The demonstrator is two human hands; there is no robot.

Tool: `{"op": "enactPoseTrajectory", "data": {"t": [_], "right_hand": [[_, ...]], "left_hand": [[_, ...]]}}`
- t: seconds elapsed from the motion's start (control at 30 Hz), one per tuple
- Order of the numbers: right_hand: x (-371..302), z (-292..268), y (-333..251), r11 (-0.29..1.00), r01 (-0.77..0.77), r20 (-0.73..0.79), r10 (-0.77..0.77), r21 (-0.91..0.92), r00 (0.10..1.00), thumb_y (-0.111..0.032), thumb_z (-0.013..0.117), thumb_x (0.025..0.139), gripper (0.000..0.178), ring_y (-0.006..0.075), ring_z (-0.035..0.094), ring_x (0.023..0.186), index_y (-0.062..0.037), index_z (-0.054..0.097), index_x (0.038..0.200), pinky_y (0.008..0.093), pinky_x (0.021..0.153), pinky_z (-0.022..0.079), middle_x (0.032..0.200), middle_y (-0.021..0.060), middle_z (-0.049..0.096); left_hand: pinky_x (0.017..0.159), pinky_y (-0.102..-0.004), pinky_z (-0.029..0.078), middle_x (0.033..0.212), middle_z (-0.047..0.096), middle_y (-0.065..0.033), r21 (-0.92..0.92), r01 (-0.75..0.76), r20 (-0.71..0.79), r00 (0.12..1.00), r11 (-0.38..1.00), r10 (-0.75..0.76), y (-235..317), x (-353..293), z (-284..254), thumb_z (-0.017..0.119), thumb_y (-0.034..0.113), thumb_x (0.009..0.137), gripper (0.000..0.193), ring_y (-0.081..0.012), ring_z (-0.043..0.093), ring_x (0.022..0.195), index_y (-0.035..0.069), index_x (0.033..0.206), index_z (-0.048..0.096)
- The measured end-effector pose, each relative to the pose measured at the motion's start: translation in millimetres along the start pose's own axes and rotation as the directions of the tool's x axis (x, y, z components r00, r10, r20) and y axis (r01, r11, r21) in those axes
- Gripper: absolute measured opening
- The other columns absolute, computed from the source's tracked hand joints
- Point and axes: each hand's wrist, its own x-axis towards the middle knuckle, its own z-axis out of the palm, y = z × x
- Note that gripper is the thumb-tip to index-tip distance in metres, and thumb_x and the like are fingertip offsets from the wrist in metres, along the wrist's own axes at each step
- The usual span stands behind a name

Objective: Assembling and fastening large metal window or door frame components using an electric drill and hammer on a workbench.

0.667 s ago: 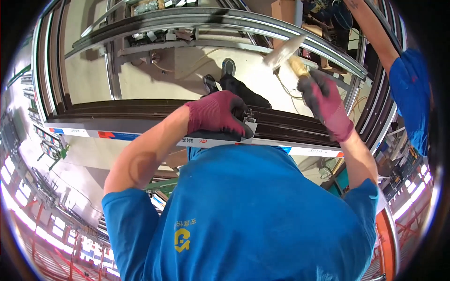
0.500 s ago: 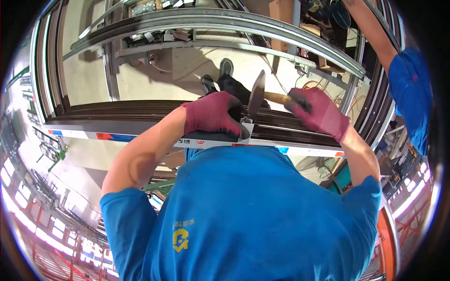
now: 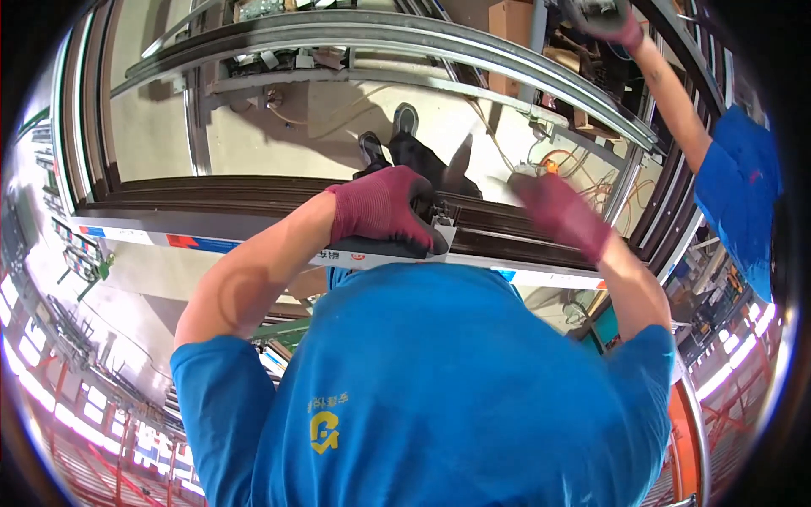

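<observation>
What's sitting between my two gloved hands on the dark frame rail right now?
In the head view, a small light metal bracket sits on the dark frame rail beside the left hand; a blurred mallet head hangs between it and the right hand.

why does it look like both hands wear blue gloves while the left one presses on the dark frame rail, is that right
Not quite. The head view shows dark red gloves, not blue; only the shirt is blue. The left hand does press on the dark frame rail, and the right hand is blurred beside it.
</observation>
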Motion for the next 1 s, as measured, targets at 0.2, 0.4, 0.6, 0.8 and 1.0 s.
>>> {"op": "enactPoseTrajectory", "data": {"t": [0.2,0.4,0.6,0.8,1.0], "right_hand": [[2,-10,-2,0.967,-0.131,-0.141,0.164,0.217,0.976,-0.03,0.057,0.107,0.038,0.0304,0.062,0.068,0.0061,0.066,0.102,0.0408,0.068,0.05,0.075,0.0143,0.067],[-13,5,-24,0.993,-0.112,0.079,0.109,0.034,0.991,-0.033,0.063,0.104,0.034,0.0218,0.055,0.063,0.0007,0.062,0.096,0.039,0.062,0.047,0.07,0.01,0.058],[0,68,-72,0.857,0.164,-0.149,-0.103,0.489,0.983,-0.024,0.087,0.083,0.048,0.0093,0.048,0.079,0.0011,0.057,0.11,0.0297,0.066,0.045,0.083,0.0025,0.055],[55,105,-141,0.967,0.148,-0.159,-0.116,0.208,0.98,-0.019,0.081,0.084,0.039,0.0148,0.059,0.069,0.0019,0.061,0.11,0.033,0.062,0.049,0.082,0.0087,0.066],[186,110,-196,0.639,-0.075,0.089,0.011,0.766,0.996,-0.029,0.065,0.099,0.024,0.0126,0.056,0.058,-0.0059,0.066,0.106,0.0264,0.047,0.042,0.079,0.003,0.064]], "left_hand": [[0.094,-0.0387,0.056,0.114,0.075,-0.0229,-0.058,0.048,0.021,0.999,0.997,-0.047,7,-9,2,0.093,0.036,0.069,0.078,-0.0291,0.072,0.106,-0.008,0.128,0.068],[0.094,-0.0389,0.055,0.111,0.076,-0.0189,-0.049,0.033,-0.022,0.999,0.998,-0.034,3,-15,5,0.09,0.039,0.074,0.067,-0.0267,0.072,0.102,-0.004,0.123,0.072],[0.075,-0.0361,0.055,0.095,0.076,-0.015,-0.199,-0.117,-0.481,0.877,0.973,0.007,20,-37,-8,0.087,0.047,0.081,0.063,-0.0205,0.071,0.083,-0.004,0.115,0.073],[0.083,-0.039,0.057,0.107,0.075,-0.0256,-0.105,-0.336,-0.751,0.644,0.936,0.147,-14,-91,-28,0.082,0.056,0.085,0.073,-0.0339,0.074,0.097,-0.005,0.123,0.067],[0.084,-0.0473,0.057,0.11,0.073,-0.0199,0.391,0.177,-0.888,0.331,0.903,0.319,-87,-190,-46,0.084,0.044,0.084,0.065,-0.0389,0.072,0.095,0.002,0.129,0.063]]}}
